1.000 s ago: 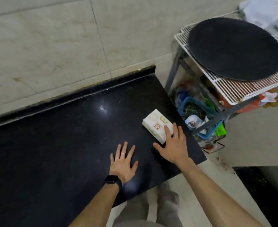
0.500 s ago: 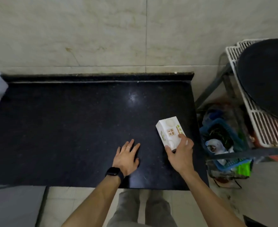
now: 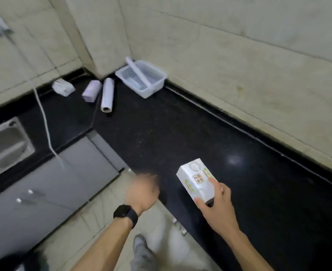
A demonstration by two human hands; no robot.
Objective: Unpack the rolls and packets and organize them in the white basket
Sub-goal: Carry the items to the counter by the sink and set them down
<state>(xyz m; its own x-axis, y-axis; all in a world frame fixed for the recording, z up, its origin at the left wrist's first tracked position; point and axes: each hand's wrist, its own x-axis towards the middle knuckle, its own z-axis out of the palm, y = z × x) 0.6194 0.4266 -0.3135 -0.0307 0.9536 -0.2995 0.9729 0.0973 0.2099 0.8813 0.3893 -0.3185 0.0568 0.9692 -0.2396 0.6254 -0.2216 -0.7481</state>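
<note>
My right hand (image 3: 216, 204) grips a white carton-shaped packet (image 3: 195, 178) with green and orange print, held above the black counter (image 3: 200, 133). My left hand (image 3: 142, 191) is blurred, off the counter edge, holding nothing, with a black watch on the wrist. The white basket (image 3: 157, 86) stands far back in the counter corner with a long roll (image 3: 136, 72) leaning in it. Left of the basket lie a clear-wrapped roll (image 3: 107, 96), a pale purple packet (image 3: 91, 90) and a white packet (image 3: 62, 87).
A steel sink (image 3: 4, 145) is set in the counter at the left. A white cord (image 3: 44, 122) runs down from the wall across the counter. Grey cabinet fronts (image 3: 44, 192) and tiled floor (image 3: 106, 216) lie below. Tiled walls close the corner.
My right hand has lifted the packet off the counter. My left hand has left the counter. My view has swung left, showing the basket, rolls and sink.
</note>
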